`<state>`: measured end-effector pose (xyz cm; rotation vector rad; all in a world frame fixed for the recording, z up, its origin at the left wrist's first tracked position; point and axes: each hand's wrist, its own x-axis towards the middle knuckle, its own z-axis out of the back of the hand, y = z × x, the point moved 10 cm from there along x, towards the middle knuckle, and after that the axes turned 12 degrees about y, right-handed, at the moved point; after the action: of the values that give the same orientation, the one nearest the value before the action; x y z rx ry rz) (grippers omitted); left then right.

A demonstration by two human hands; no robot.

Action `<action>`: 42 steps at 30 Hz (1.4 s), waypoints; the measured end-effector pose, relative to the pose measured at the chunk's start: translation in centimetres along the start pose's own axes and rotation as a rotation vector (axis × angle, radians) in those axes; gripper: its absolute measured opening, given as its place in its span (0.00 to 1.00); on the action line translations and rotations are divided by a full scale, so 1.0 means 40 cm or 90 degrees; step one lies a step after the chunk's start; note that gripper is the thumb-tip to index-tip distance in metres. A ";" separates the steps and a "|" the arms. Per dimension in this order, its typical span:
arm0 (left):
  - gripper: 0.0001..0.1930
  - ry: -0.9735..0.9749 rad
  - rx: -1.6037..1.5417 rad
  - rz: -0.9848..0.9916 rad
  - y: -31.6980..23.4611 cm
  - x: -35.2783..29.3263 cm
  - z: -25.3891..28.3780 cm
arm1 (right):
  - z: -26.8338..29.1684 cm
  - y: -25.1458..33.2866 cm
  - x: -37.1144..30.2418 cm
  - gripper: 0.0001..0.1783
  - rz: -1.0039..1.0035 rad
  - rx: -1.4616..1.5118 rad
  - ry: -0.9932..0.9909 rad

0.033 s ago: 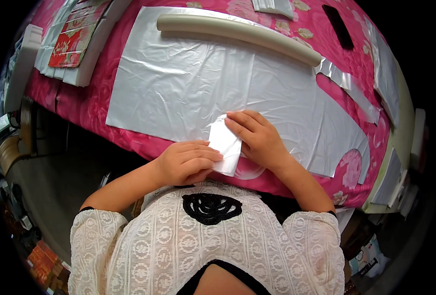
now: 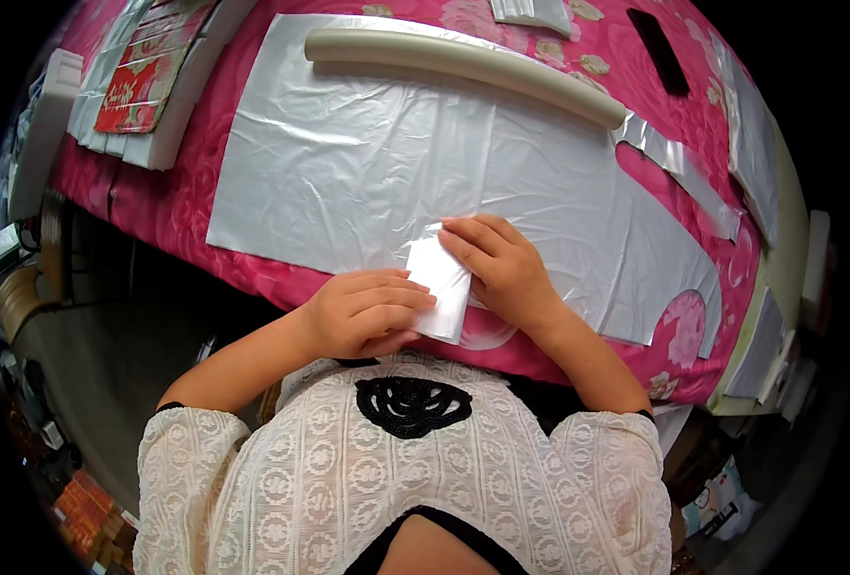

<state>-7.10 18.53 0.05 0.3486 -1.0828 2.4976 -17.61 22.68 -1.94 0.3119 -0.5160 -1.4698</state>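
Hardly anything has moved, perhaps the left hand slightly. It and the right hand rest curved fingers on a white bundle, already folded small, at the pink table's near edge; hidden thumbs leave any pinch uncertain. A silvery sheet lies unfolded.

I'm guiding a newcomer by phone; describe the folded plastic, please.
Find the pink tablecloth, then the wide silvery sheet spread on it. At the sheet's near edge, the left hand and right hand touch the folded plastic. Unlike the sheet, it's small, oblong and bright white.
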 end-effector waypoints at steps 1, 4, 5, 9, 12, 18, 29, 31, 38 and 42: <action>0.21 0.002 0.025 0.009 0.000 0.019 0.013 | 0.010 -0.004 -0.003 0.22 -0.019 0.001 -0.052; 0.27 0.062 0.147 0.090 0.043 0.061 0.016 | 0.022 -0.017 0.000 0.21 -0.040 0.051 -0.067; 0.28 0.087 0.196 0.112 0.067 0.061 0.002 | 0.023 -0.017 -0.001 0.21 -0.041 0.047 -0.071; 0.26 0.094 0.199 0.163 0.118 0.066 -0.010 | 0.034 -0.028 -0.010 0.20 -0.074 0.046 -0.068; 0.24 0.054 0.091 0.235 0.151 0.073 0.008 | 0.050 -0.070 -0.020 0.14 -0.111 0.096 -0.094; 0.27 -0.157 -0.157 0.438 0.228 0.075 0.061 | 0.007 -0.224 0.000 0.12 -0.472 0.397 0.024; 0.37 0.158 0.272 0.375 0.169 0.093 -0.090 | 0.101 -0.134 0.027 0.20 -0.315 -0.023 -0.113; 0.34 0.155 0.266 0.363 0.168 0.101 -0.085 | 0.087 -0.079 0.027 0.24 -0.148 -0.197 -0.136; 0.16 0.024 0.256 0.227 0.160 0.125 0.003 | 0.053 -0.131 0.059 0.24 -0.005 -0.031 0.037; 0.08 0.024 0.284 0.183 0.163 0.127 0.002 | 0.078 -0.138 0.069 0.24 -0.008 0.027 0.046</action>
<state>-14.56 15.70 -2.17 0.2823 -0.5832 2.9856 -23.88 19.80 -1.66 0.4008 -0.4886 -1.4552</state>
